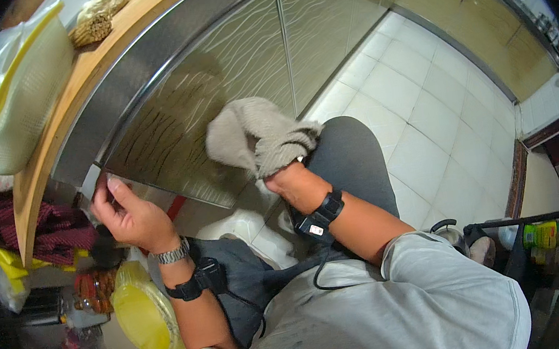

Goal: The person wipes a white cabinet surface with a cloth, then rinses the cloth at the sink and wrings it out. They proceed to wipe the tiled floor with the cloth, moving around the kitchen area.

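Observation:
My right hand (285, 175) is wrapped in a grey-beige ribbed cloth (280, 133), which hides most of the fingers. The cloth lies in front of a glossy cabinet door (171, 130) with a wavy line pattern; whether it presses on the door cannot be told. At the door's near end, my left hand (134, 217) has its fingers curled at the pale end edge of the cabinet frame (90, 181). Part of that grip is hidden behind the hand. A vertical metal strip (285, 44) separates this door from the neighbouring panel.
A wooden countertop (53, 117) bears a zip bag with a yellow edge (22, 95). A bin with a yellow liner (143, 314) stands by my left forearm, and maroon fabric (31, 223) hangs nearby. White floor tiles (409, 134) run right; a kettle (449, 238) sits behind me.

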